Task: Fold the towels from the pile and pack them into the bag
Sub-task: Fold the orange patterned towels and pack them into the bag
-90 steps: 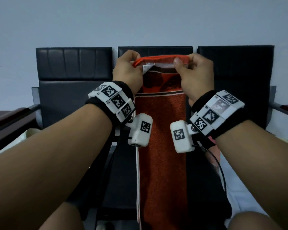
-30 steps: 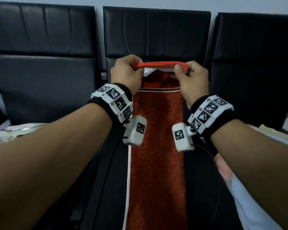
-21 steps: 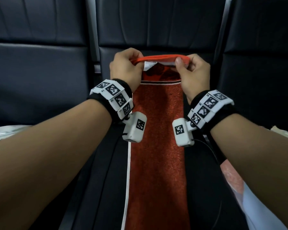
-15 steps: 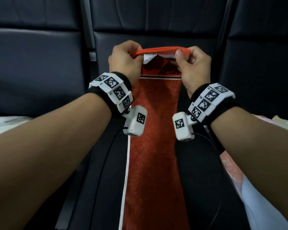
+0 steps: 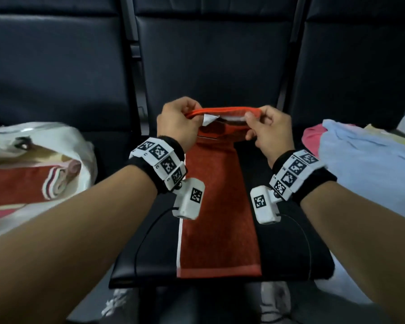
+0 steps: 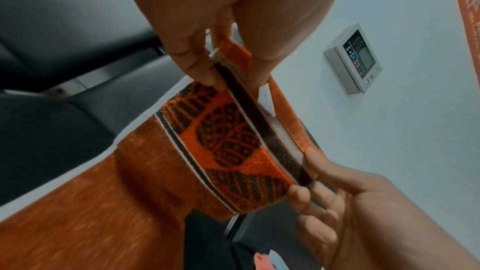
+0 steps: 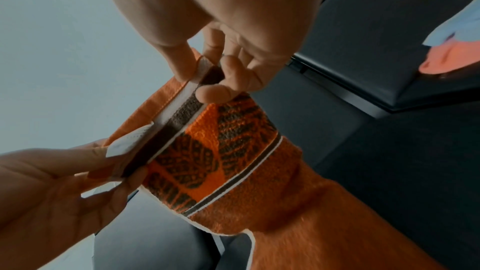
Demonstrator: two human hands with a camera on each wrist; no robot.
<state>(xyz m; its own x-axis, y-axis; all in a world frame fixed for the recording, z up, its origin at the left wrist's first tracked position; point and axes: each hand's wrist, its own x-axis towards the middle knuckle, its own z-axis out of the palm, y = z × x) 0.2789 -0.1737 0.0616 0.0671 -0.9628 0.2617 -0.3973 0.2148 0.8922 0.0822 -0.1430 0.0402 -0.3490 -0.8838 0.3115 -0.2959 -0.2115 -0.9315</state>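
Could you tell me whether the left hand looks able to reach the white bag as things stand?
Probably yes: the white bag sits on the seat beside the left hand with nothing between, though that hand now pinches the orange towel.

Head view downward; both wrist views upward, close on towel (image 5: 218,195) hem

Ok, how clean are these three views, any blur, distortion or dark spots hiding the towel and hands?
Head view: dim, seat lines bowed by the wide lens, edges soft; the orange towel reads clearly. Left wrist view: the left hand looms oversized, towel blurred at lower left, leaf pattern at centre sharp. Right wrist view: the right hand pale and washed out, lower towel smeared, hem pinch sharp.
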